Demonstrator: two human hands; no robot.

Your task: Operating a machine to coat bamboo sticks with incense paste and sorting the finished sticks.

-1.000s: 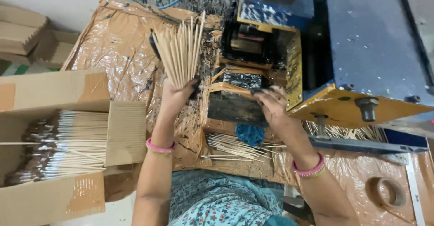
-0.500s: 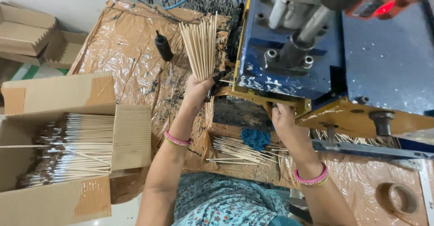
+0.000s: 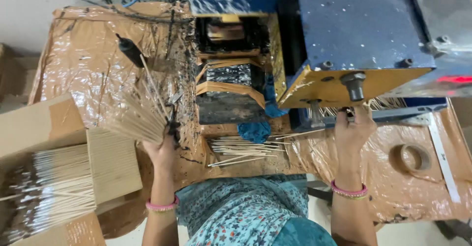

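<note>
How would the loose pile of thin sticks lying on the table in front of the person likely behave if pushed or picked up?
The loose sticks are thin and round, so they would probably roll and scatter when pushed. They lie splayed on crinkled plastic sheeting, which may snag some. They look light; the left hand holds a whole fanned bundle easily. Being so slender, single ones likely snap under pressure.

A small workshop: a blue and yellow machine (image 3: 354,44) sits on a plastic-covered table (image 3: 88,54), with a cardboard box (image 3: 44,128) of thin sticks (image 3: 54,187) beside it.
</note>
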